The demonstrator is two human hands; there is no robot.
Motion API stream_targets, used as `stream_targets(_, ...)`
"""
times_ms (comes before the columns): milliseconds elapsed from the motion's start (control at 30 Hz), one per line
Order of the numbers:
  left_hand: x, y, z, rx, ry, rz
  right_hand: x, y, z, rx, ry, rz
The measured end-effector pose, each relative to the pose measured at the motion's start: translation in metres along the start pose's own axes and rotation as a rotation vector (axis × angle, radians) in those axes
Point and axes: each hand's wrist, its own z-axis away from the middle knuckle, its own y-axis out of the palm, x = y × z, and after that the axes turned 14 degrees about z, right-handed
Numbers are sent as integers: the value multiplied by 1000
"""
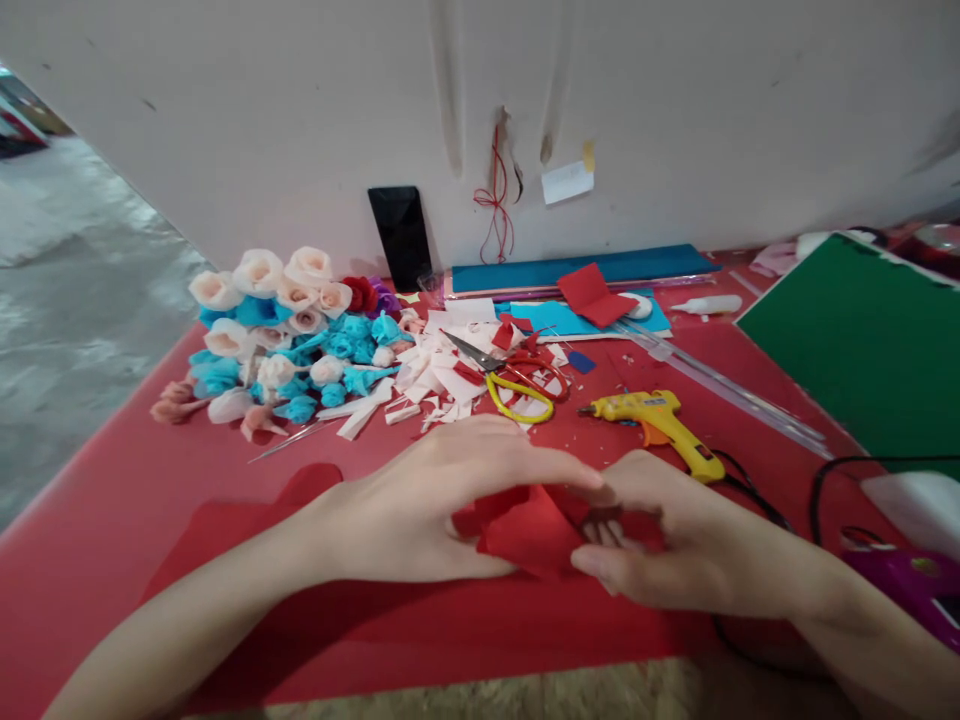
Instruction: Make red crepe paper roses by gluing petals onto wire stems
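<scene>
Between my two hands, just above the table's near side, is a curved piece of red paper (534,535). My left hand (442,490) wraps it from the left, with fingers closed around its far side and the thumb below. My right hand (660,540) pinches its right edge between thumb and fingers; part of the paper there is hidden by the fingers. Under my left forearm lies a larger red sheet (217,530). Just beyond my hands rest scissors (517,385) with yellow and red handles, among white and red paper scraps (442,370). A yellow glue gun (660,420) lies beyond my right hand.
Peach and blue paper flowers (300,340) are heaped at the back left. A black phone (401,238) leans on the wall. Folded blue paper (585,268), clear sticks (735,385) and a green board (870,350) lie toward the right. Black cable (817,485) runs near my right arm.
</scene>
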Motion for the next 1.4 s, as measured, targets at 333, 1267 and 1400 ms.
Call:
stream_targets(333, 4, 3, -3, 77, 153, -169, -3, 1, 4, -30, -16, 114)
stream_targets(1267, 7, -1, -4, -10, 211, -248, -10, 1, 5, -134, -104, 277)
stream_targets(1400, 8, -2, -5, -33, 215, -207, -11, -1, 7, -99, -94, 249)
